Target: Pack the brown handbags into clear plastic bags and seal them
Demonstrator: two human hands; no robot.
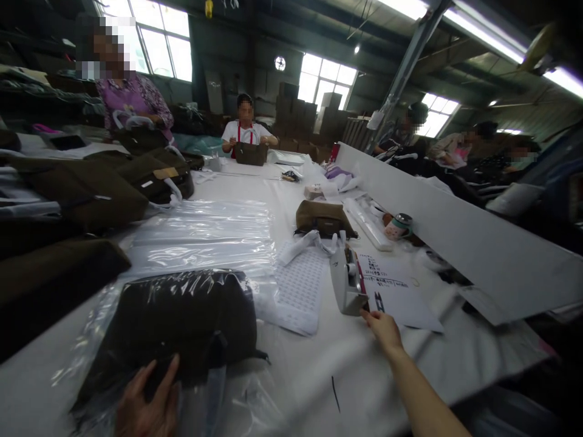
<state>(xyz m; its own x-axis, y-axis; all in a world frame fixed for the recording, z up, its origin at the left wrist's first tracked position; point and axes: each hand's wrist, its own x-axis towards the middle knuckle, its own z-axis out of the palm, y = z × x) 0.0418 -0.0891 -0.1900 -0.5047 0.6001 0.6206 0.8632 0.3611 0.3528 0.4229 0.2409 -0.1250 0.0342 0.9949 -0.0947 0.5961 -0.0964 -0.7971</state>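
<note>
A dark olive bag lies in a clear plastic bag on the table in front of me. Spread over its near side, my left hand rests with fingers apart, its lower part cut off by the frame edge. My right hand reaches to the near end of a grey tape dispenser. Thumb and forefinger are pinched there at the tape's end; the strip itself is too small to make out. Between the hands lies a sheet of printed labels.
Flat clear bags are spread behind the wrapped bag. More dark bags are piled left. Beyond the dispenser are a handwritten paper, small snips, a brown bag and a mug. A white partition edges the right; co-workers stand around.
</note>
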